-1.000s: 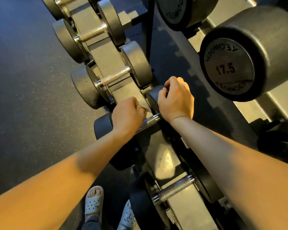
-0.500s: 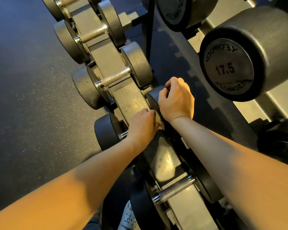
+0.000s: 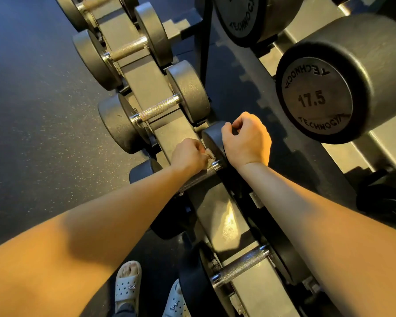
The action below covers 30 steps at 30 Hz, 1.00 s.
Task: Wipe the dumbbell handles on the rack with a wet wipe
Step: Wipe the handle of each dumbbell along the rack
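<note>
Left hand closed around wet wipe, pressed on right end of dumbbell handle, beside collar. Right hand curled over that dumbbell's right head, steadying it on rack. To wipe well, likely: wrap wipe fully round knurled bar, twist while sliding end to end, hold head firm against rolling. Versus a second ago: left hand had travelled from handle's left end to right end; right hand unmoved. Neighbouring handles lay bare on far and near sides.
</note>
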### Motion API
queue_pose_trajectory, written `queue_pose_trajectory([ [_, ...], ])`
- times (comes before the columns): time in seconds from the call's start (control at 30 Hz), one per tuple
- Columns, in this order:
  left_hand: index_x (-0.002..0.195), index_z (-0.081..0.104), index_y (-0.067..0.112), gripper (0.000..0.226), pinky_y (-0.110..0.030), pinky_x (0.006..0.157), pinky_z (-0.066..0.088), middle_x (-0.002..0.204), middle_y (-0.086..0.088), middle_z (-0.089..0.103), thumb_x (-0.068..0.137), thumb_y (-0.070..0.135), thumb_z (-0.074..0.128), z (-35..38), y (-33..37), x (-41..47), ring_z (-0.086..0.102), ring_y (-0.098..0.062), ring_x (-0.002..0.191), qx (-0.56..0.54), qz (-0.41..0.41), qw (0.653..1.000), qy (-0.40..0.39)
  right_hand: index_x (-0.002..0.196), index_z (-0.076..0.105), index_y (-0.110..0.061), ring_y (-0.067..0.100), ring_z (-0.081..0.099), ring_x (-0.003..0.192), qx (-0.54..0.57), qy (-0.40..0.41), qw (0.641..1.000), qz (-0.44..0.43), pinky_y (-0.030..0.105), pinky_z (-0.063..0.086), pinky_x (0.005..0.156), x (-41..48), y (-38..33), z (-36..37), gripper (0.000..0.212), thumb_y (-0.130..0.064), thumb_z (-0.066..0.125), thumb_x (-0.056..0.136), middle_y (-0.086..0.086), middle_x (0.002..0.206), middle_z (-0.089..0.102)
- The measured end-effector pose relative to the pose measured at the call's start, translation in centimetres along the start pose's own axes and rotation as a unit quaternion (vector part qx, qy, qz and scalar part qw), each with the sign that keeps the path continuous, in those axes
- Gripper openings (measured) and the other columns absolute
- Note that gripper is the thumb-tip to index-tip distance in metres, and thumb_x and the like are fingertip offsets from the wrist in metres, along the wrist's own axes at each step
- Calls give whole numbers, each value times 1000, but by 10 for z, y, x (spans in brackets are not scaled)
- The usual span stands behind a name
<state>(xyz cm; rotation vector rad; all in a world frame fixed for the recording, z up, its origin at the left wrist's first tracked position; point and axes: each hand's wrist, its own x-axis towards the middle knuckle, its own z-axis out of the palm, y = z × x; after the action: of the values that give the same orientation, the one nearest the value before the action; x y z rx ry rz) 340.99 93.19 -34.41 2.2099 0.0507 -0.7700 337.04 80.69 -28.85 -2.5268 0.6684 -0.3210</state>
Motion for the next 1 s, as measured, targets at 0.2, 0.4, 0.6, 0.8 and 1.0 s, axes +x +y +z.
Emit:
queue_pose_trajectory([
  [0.2, 98, 64, 11, 14, -35, 82, 51, 94, -10, 65, 99, 13, 50, -15, 10, 9, 61, -22, 85, -45, -98, 975, -193, 84, 57, -25, 7, 54, 66, -7, -1, 1000, -5, 15, 39, 54, 0, -2, -1, 19, -39, 58, 97, -9, 81, 57],
  [0.4, 102, 71, 13, 28, -34, 92, 48, 101, -6, 72, 106, 27, 46, -19, 10, 0, 66, -16, 94, 53, -17, 969, -239, 85, 57, -23, 9, 55, 68, -10, 1, 1000, -10, 20, 49, 59, -1, -3, -2, 18, -36, 58, 97, -8, 81, 56],
  [0.6, 109, 70, 10, 18, -31, 76, 50, 99, -5, 62, 101, 20, 56, -18, 7, -11, 60, -20, 87, 285, 113, 944, -117, 84, 57, -23, 9, 55, 69, -10, -4, 1000, -11, 21, 47, 59, -1, -2, -1, 18, -35, 58, 97, -8, 80, 55],
  [0.8, 117, 64, 12, 19, -31, 82, 51, 109, -5, 60, 99, 15, 61, -14, 3, -33, 61, -18, 96, 159, 153, 974, 55, 84, 58, -23, 8, 54, 68, -8, 2, 1000, -9, 17, 41, 56, -1, -1, 1, 19, -37, 57, 97, -9, 80, 56],
  [1.0, 120, 60, 17, 25, -25, 85, 46, 111, 0, 55, 97, 24, 65, 13, -13, -58, 48, -9, 91, 163, 266, 948, 59, 83, 57, -24, 7, 53, 67, -8, 3, 1000, -7, 16, 40, 55, 0, 0, 1, 19, -37, 57, 97, -8, 80, 56],
])
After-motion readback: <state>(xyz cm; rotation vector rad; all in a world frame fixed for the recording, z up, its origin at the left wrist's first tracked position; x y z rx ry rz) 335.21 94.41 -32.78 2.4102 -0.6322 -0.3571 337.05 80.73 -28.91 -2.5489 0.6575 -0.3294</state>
